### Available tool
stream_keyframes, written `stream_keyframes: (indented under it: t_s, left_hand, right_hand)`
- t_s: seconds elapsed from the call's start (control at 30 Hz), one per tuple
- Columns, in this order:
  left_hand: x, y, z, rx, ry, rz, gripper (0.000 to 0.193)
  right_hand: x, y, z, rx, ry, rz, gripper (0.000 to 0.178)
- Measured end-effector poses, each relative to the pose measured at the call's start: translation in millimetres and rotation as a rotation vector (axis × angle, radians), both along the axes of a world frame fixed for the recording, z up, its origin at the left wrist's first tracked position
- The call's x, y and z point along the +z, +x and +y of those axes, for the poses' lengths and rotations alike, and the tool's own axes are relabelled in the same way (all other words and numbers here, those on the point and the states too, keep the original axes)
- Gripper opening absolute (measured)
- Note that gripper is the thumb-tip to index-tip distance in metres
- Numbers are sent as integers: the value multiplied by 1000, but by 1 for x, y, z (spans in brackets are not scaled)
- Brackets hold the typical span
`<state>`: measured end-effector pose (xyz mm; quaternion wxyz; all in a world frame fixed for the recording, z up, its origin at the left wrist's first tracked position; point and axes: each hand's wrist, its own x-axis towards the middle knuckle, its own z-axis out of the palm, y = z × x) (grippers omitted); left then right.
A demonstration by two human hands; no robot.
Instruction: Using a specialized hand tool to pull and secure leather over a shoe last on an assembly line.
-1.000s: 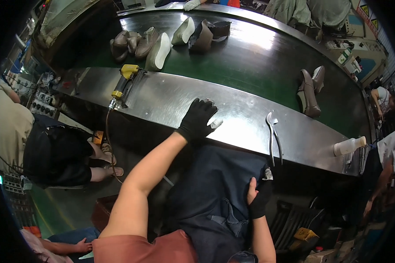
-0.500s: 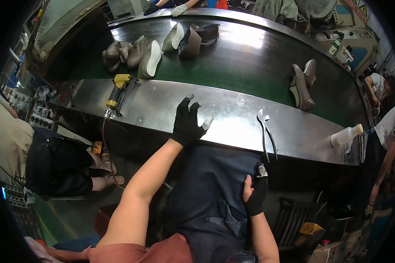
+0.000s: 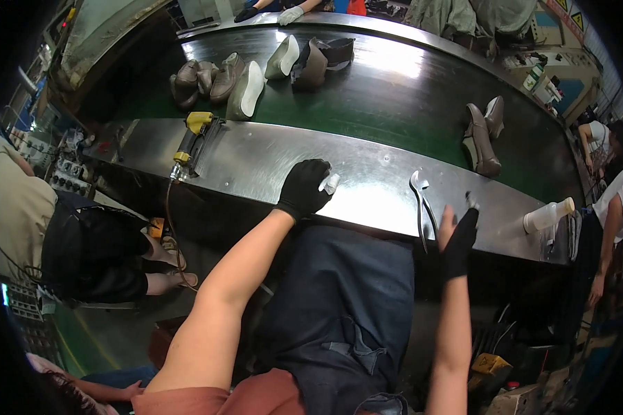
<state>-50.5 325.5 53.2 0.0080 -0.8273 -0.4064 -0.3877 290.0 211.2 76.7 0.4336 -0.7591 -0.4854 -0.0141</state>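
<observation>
Landmark: the long stainless-steel bench ledge point(image 3: 270, 155) running along the near side of the green conveyor belt point(image 3: 394, 97).

Nearest, the person's dark denim apron point(image 3: 346, 304) fills the low centre, below the ledge. Right hand point(image 3: 458, 232) in a black partial glove, bare fingertips showing, is raised at the ledge's near edge, fingers loosely extended, gripping nothing, just right of the steel pliers point(image 3: 421, 204) lying on the ledge. Left hand point(image 3: 303, 187) in a black glove rests on the ledge near its middle, curled around a small white piece point(image 3: 329, 183) that pokes out on the thumb side; what the piece is, cannot tell.

Left end of the ledge: yellow-and-black pneumatic tool point(image 3: 192, 135) with a hose hanging off the near edge. Right end of the ledge: white plastic squeeze bottle point(image 3: 548, 214) lying on its side.

Beyond the ledge, on the belt: a pair of brown heeled shoes point(image 3: 481, 135) to the right; a cluster of taupe shoes and white lasts point(image 3: 221, 79) to the left; dark brown shoes point(image 3: 322, 59) further back.

Far side of the belt: another person's gloved hands point(image 3: 266, 12). A seated person in dark clothes point(image 3: 83, 256) is left of the ledge, below it.
</observation>
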Motion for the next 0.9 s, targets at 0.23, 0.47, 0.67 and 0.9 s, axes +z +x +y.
stream_keyframes:
  t_s: [0.23,0.47,0.67,0.9]
  left_hand:
    - [-2,15,5,44,102,-42,24]
    - [3,18,25,477,-164,86,34]
    - [6,41,45,628,-304,225,48]
    - [2,36,48,671,-241,223,45]
  right_hand:
    - [-51,44,28,50,-10,-170,41]
    - [-45,37,32,65,58,-219,26]
    - [-44,42,32,70,45,-242,29]
    - [-33,37,37,77,56,-288,27]
